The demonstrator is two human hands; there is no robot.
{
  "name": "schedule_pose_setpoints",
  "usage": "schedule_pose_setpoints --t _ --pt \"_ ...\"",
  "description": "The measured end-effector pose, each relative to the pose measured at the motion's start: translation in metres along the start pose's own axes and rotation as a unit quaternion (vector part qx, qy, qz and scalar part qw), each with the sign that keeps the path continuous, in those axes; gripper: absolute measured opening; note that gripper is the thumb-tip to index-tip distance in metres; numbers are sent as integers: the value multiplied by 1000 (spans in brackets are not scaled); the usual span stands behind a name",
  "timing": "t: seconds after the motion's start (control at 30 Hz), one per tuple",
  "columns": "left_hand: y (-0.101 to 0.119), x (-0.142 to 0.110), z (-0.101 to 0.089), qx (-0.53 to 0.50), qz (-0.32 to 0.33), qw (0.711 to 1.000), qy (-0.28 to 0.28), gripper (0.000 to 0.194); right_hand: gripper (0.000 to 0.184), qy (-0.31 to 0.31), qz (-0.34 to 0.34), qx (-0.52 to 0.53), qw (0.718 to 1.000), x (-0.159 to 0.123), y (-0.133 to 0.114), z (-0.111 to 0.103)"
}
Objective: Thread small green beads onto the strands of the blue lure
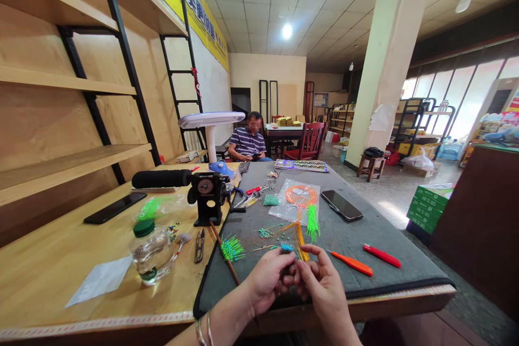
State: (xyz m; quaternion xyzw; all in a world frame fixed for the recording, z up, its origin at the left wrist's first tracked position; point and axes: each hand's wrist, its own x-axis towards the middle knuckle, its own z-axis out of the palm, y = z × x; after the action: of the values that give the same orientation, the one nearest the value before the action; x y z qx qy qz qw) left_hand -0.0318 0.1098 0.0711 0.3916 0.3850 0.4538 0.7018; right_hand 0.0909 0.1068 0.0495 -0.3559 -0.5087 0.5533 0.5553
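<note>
My left hand (266,282) and my right hand (320,283) are raised over the front edge of a grey work mat (377,232). Their fingertips meet around a small dark piece (288,271), mostly hidden by my fingers. Just above them lie small teal beads (287,247). Farther out are a clear plastic bag (292,203) holding coiled orange wire, a bunch of bright green wires (312,223), and teal-tipped wires (232,248). An orange-handled tool (352,263) and a red-handled tool (381,255) lie to my right.
A black smartphone (341,205) lies on the mat. On the wooden table to the left are a water bottle (150,251), thread snips (199,246), and a small black hand-cranked machine (208,195). A seated person (247,140) is at the table's far end.
</note>
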Motion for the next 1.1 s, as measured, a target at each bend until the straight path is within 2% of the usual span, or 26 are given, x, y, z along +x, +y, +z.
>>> schedule_pose_setpoints --t 0.27,0.4,0.53,0.63,0.73,0.87,0.93,1.1 --pt "2 -4 4 45 36 998 29 45 53 5 -27 -34 999 1 6 -5" --pt "4 -5 6 71 99 991 49 43 50 -7 -32 -50 998 1 8 -7" --pt "2 -3 5 57 160 985 35 37 47 -23 -36 -46 998 0 4 -8" --pt "0 -2 4 85 169 981 42 35 49 -23 -37 -34 998 1 -1 -8" --pt "4 -2 4 109 173 976 71 34 50 -28 -38 -52 998 4 -4 -8" --pt "13 -1 4 126 221 960 120 23 37 -46 -66 -150 985 8 -4 -6" --pt "16 2 3 159 244 948 127 18 38 -52 -74 -192 977 8 -3 -2" --pt "22 18 -11 205 270 924 179 16 35 -42 -89 -224 970 2 4 3"
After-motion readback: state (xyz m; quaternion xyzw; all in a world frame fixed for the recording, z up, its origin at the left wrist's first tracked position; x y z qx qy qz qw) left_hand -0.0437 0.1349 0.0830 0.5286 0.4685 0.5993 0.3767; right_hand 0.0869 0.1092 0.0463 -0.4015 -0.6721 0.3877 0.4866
